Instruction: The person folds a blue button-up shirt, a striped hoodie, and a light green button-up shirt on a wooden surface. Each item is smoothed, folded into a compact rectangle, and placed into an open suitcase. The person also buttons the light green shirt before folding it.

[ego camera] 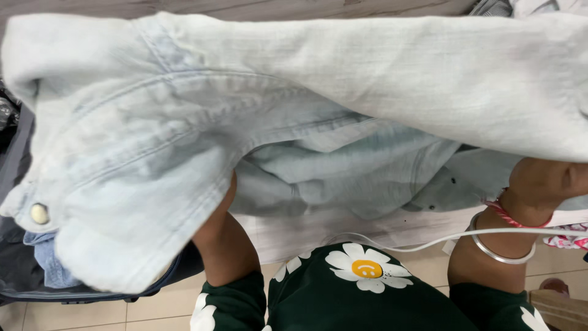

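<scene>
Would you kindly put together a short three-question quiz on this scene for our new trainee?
1. True or false: the pale blue denim jacket lies folded flat on the floor.
2. Which wrist wears a silver bangle and a red thread: A) left, B) right?
3. What shows on the jacket's cuff at lower left?

Key:
1. False; both arms hold it up, spread wide.
2. B, the wrist below the right hand. The left hand is hidden inside the jacket.
3. A round metal button.
</scene>
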